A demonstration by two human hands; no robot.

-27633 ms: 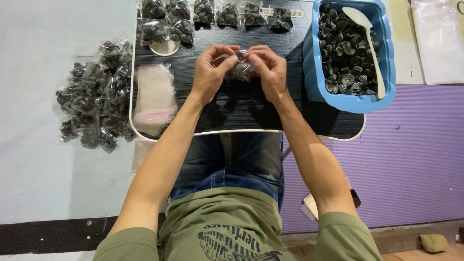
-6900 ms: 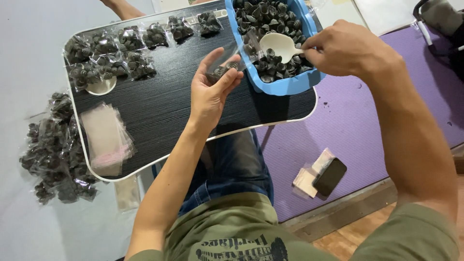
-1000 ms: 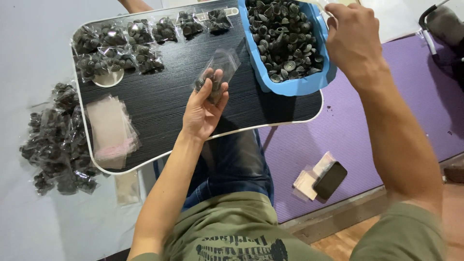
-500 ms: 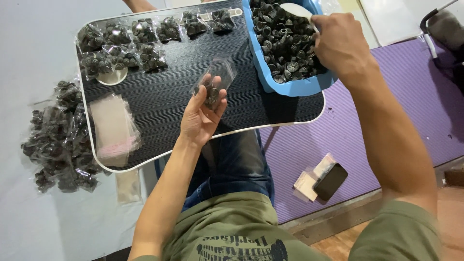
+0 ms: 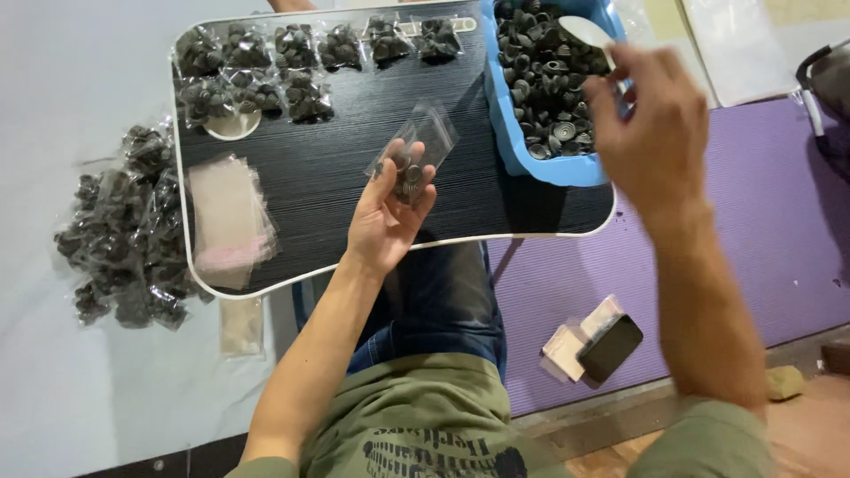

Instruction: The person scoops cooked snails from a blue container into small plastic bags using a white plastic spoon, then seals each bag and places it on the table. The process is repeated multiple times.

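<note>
Black lap tray (image 5: pixel 336 168): a clear bag (image 5: pixel 414 152) is gripped by the left hand (image 5: pixel 387 212), mouth tilted up-right toward the blue bin (image 5: pixel 540 164), where a white spoon (image 5: pixel 584 31) is pinched by the nearer right hand (image 5: pixel 651 133).

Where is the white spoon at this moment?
In the head view, upper right: the right hand holds the white spoon over the blue tub of dark pieces.
</note>
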